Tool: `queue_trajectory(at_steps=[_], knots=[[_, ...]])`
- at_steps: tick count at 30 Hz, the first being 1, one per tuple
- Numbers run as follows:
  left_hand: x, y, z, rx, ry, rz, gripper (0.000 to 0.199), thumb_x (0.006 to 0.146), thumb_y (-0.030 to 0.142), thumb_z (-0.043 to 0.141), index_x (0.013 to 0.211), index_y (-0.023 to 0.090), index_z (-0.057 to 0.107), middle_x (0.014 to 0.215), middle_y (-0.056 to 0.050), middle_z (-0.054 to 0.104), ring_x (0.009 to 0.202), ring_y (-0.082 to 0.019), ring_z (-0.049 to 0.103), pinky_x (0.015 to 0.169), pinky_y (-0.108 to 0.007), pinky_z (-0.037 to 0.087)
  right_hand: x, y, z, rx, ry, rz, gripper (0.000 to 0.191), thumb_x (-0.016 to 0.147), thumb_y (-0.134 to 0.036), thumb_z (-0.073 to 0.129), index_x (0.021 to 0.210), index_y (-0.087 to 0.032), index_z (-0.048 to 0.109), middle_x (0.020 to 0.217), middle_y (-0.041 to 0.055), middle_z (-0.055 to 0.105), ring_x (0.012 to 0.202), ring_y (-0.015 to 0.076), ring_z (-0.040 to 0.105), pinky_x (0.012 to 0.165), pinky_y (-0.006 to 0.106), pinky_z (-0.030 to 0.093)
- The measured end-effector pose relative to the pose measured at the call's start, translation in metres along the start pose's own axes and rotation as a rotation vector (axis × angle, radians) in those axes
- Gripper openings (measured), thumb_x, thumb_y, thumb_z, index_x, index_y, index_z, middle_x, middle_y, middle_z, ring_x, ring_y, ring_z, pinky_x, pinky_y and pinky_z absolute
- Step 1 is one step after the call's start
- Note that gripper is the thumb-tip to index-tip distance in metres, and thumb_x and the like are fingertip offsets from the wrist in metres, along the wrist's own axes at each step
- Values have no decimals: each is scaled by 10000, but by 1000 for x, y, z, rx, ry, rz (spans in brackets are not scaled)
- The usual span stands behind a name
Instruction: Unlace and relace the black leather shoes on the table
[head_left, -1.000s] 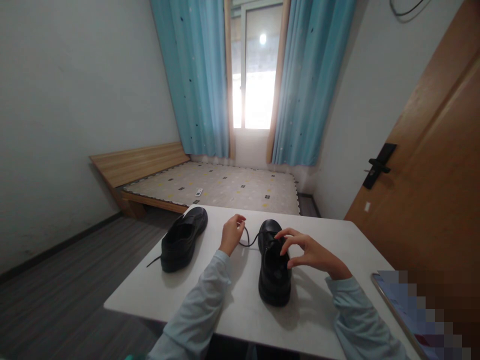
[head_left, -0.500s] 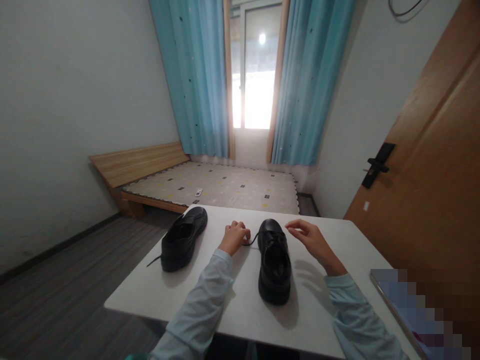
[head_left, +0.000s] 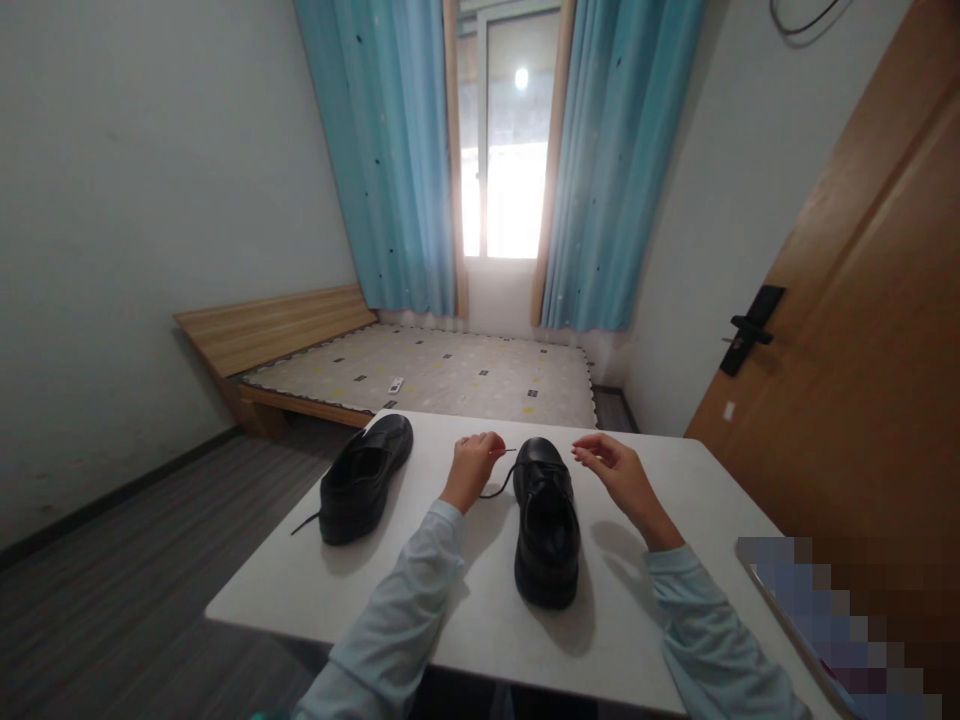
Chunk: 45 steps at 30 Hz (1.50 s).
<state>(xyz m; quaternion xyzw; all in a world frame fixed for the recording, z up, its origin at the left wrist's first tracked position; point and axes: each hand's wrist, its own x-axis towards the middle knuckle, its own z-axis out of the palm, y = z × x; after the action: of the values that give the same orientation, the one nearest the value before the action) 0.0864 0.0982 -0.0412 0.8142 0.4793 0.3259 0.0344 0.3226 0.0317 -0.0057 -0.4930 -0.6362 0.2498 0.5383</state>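
A black lace-up shoe [head_left: 547,545] stands on the white table [head_left: 480,640], its toe pointing away from me. Left of this shoe, my left hand [head_left: 474,468] pinches the end of a shoelace [head_left: 510,450], and the tip sticks out rightward from the fingers. A dark stretch of lace also curves from the shoe's left side down below that hand. My right hand [head_left: 611,475] hovers just right of the toe, thumb and forefinger stretched toward it with a slight gap and nothing visible between them. The matching black shoe [head_left: 356,505] rests at the left, a loose lace trailing by its heel.
A flat, partly pixelated object [head_left: 795,620] lies at the table's right edge. Beyond the table is a low bed [head_left: 465,375] with a small white object [head_left: 396,385] on it. A wooden door [head_left: 847,300] stands at the right.
My left hand has risen slightly and turned rightward, and a lace tip now shows between its fingers. My right hand has barely moved; both shoes stay in place.
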Motion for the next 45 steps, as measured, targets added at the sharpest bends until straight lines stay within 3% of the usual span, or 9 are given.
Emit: queue_trajectory(at_steps=[5,15,24,30,34,45], knots=[[-2,15,0,-250,97,146,58,851,215,555,848,174,595,830,-17,654,794,-145,591,765,-279,427,-5,-15,11,-135,-40,-141,244,809,-387,591,926,-187,669,912,71,680,799,190,632,719,339,528],[-6,36,-6,-313,193,336,43,814,237,616,815,196,629,766,7,671,747,-130,604,792,-284,445,-9,-13,35,-522,-69,-537,166,852,-259,567,967,-222,681,908,74,644,886,216,561,768,371,489],[-10,39,-3,-371,246,317,110,801,295,629,764,192,635,718,-2,673,722,-133,610,744,-270,488,-15,-19,45,-881,93,-717,138,864,-258,558,880,-213,688,846,60,630,824,203,485,793,366,363],[-11,42,-6,-464,212,169,119,772,309,658,785,192,637,754,-7,681,738,-133,624,711,-248,515,-20,-32,42,-1136,32,-705,195,904,-201,477,967,-215,661,858,63,622,825,205,464,868,425,278],[-11,41,-4,-496,155,164,147,754,314,675,828,192,638,774,-7,689,732,-132,638,698,-246,529,-22,-39,44,-1228,-6,-661,222,911,-159,435,970,-188,648,828,74,616,805,205,467,842,426,273],[-8,42,-7,-502,180,142,138,738,265,694,829,183,630,783,-10,680,771,-146,629,773,-283,501,-19,-34,42,-1233,18,-631,194,887,-147,478,982,-176,644,819,77,632,801,225,470,800,417,276]])
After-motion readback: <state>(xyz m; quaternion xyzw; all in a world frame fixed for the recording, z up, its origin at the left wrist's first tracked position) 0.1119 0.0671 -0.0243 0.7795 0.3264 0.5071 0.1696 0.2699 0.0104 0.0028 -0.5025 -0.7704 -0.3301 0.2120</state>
